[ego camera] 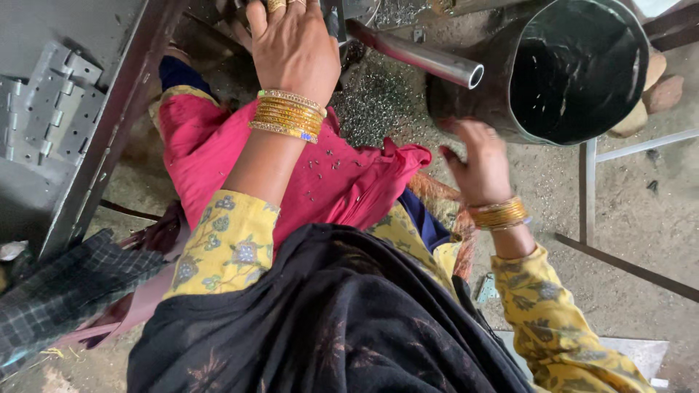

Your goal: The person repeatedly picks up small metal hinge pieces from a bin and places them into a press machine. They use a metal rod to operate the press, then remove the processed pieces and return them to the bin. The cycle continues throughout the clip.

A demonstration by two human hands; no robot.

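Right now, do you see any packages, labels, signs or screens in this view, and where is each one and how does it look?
None are in view: no package, label, sign or screen.
The nearest container is a dark metal bucket, round and open, at upper right beside the right hand.
Grey metal hinges lie stacked at upper left, unmarked.

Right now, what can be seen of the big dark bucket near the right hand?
The bucket is a large round container, dark and glossy inside, apparently metal or plastic. It lies tilted, its open mouth facing the camera, on the gritty floor at upper right. Its contents cannot be made out. The right hand hovers just below its rim, blurred; contact is unclear. A shiny metal pipe ends beside it.
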